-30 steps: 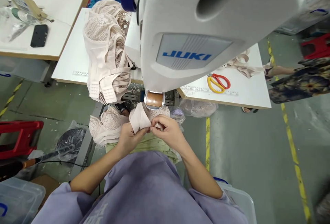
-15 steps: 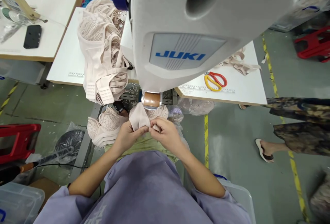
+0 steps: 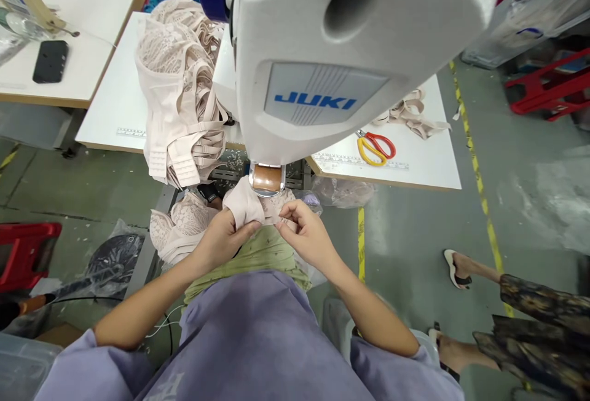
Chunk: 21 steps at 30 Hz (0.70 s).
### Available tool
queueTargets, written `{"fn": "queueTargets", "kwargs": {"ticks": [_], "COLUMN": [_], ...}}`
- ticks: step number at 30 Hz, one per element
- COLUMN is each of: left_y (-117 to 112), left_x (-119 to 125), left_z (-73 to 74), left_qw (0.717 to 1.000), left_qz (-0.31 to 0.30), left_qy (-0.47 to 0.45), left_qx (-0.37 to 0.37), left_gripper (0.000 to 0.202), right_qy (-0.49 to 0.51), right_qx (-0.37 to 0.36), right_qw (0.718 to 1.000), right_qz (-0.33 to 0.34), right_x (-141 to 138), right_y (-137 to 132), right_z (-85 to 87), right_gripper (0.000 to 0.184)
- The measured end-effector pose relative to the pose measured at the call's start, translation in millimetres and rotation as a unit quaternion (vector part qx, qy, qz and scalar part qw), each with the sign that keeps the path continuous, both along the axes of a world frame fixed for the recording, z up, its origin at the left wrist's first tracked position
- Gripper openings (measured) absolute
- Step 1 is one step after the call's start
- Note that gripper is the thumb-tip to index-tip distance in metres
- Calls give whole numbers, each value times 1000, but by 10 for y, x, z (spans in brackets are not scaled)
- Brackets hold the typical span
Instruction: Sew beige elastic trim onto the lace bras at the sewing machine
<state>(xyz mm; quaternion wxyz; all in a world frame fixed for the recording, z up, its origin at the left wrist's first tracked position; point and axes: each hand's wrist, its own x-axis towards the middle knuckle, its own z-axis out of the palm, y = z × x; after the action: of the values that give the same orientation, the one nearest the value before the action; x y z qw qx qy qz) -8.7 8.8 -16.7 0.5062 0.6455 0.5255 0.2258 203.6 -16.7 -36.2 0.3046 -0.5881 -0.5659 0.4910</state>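
My left hand [image 3: 224, 240] pinches the folded edge of a beige bra piece [image 3: 244, 204] just below the head of a white JUKI sewing machine [image 3: 332, 50]. Beside it, my right hand [image 3: 306, 232] is closed on a thin strip of the same fabric. Both hands sit close together above my lap, in front of the machine's brown-faced end [image 3: 266, 178]. More beige lace bras [image 3: 184, 229] lie to the left of my left hand.
A heap of beige bras [image 3: 182, 87] hangs over the white table [image 3: 110, 112]. Red and yellow scissors [image 3: 374, 146] and loose straps [image 3: 410, 115] lie on the table's right. A phone [image 3: 50, 60] rests on the far-left table. A person in sandals [image 3: 507, 302] walks at right.
My hands have parted a little, the right drawing the strip out sideways. The passer-by at right has moved nearer, toward the lower right. My view shifted slightly.
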Motion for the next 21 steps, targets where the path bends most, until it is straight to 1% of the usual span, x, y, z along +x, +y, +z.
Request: {"fn": "queueTargets", "kwargs": {"ticks": [3, 7, 11, 14, 16, 19, 21], "left_y": [-20, -50, -40, 2, 37, 87, 120], "left_x": [41, 99, 135, 149, 153, 148, 139], "left_z": [98, 164, 142, 122, 122, 126, 113], "left_qw": [998, 998, 998, 998, 998, 999, 998], "left_qz": [-51, -60, -57, -55, -49, -37, -31], "left_qy": [15, 12, 26, 31, 27, 14, -4], "left_qx": [14, 3, 4, 12, 5, -27, -55], "left_gripper": [22, 23, 23, 25, 28, 30, 29], "right_qy": [-50, -92, -112, -100, -83, -41, 4], "right_qx": [25, 56, 77, 73, 58, 24, -7], "right_qw": [998, 992, 987, 988, 991, 993, 995], "right_qz": [27, 72, 90, 89, 90, 110, 98], "right_x": [-15, -35, -42, -8, 34, 88, 94], "right_y": [-17, -14, 0, 39, 87, 163, 189], "right_z": [81, 166, 205, 215, 216, 201, 173], "right_gripper": [11, 14, 14, 12, 15, 12, 14]}}
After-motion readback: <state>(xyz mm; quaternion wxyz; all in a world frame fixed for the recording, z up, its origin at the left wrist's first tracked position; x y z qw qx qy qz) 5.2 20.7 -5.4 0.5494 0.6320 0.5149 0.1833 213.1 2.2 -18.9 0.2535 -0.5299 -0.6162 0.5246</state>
